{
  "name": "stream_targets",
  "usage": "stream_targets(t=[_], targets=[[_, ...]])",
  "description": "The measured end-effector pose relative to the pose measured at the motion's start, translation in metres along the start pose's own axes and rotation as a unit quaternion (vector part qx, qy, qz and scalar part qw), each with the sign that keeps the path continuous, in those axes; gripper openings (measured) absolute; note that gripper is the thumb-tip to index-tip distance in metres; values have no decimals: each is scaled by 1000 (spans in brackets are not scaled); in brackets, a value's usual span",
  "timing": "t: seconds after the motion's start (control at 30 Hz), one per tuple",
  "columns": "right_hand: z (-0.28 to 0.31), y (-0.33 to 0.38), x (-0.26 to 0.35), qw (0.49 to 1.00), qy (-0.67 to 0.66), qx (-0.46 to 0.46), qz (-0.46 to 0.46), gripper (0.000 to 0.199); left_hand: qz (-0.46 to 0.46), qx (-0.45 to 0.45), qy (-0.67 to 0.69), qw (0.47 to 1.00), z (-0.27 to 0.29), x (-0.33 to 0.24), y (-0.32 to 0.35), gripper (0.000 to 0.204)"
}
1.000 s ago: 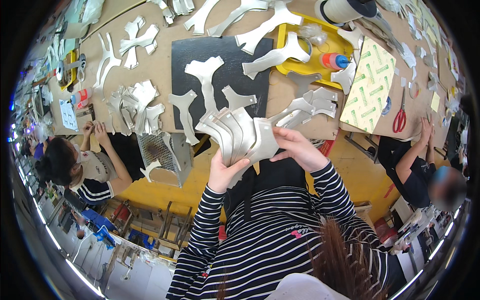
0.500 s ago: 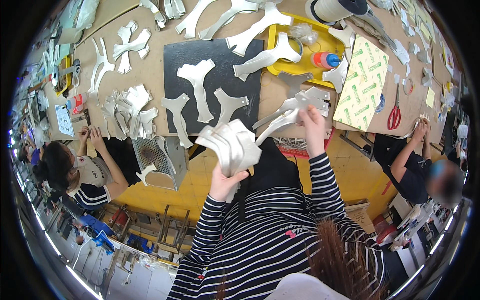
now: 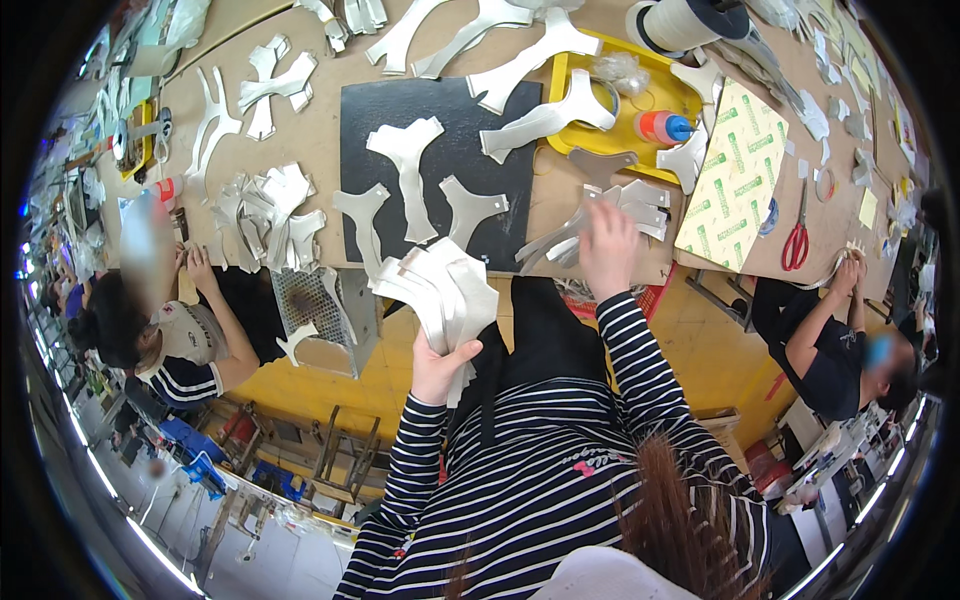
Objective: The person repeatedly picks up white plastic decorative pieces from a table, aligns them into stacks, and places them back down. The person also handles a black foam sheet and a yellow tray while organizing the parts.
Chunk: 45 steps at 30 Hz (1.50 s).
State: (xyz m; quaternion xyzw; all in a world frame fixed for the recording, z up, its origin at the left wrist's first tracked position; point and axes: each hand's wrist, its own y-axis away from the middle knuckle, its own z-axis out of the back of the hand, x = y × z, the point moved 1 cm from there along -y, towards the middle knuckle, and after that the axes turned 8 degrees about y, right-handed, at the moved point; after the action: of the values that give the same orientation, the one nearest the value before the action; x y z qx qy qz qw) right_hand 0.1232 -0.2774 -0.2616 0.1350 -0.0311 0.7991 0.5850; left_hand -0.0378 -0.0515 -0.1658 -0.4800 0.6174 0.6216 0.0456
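A black top (image 3: 500, 490) with white stripes is worn, its 2 long sleeves (image 3: 640, 365) striped alike. The chest is marked by a pink motif (image 3: 583, 468) and pale lettering (image 3: 609, 460). Black bottoms (image 3: 560, 335) are worn. The left hand (image 3: 436, 370) and right hand (image 3: 609, 250) are bare. Brown hair (image 3: 665, 505) and possibly a white brim (image 3: 610, 580) are seen.

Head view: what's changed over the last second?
The right hand let go of the bundle and moved right, over the pile of pieces; whether it holds one, I can't tell. The bundle shifted slightly left and is less fanned out. Unchanged: the left hand gripping the bundle, the black mat, the scissors.
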Motion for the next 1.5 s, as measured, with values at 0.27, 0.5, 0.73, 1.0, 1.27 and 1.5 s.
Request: stream_targets(t=[0.27, 0.5, 0.73, 1.0, 1.27, 1.5], targets=[[-23, -14, -3, 958, 5, 156, 241, 23, 2, -7, 22, 1000, -5, -5, 3, 59], [28, -17, 3, 972, -5, 81, 219, 14, -25, -25, 41, 999, 6, -6, 6, 58], [72, -19, 28, 956, -228, 135, 128, 17, -26, -47, 65, 996, 22, -4, 1, 58], [66, -28, 82, 925, -119, 172, 317, 21, -77, -95, 114, 986, 36, -13, 4, 57], [99, -32, 112, 865, -287, 265, 315, 21, -86, -119, 174, 974, 46, -10, 6, 38], [96, -11, 160, 788, -265, 256, 493, 23, -94, -130, 214, 964, 10, 0, -7, 43]])
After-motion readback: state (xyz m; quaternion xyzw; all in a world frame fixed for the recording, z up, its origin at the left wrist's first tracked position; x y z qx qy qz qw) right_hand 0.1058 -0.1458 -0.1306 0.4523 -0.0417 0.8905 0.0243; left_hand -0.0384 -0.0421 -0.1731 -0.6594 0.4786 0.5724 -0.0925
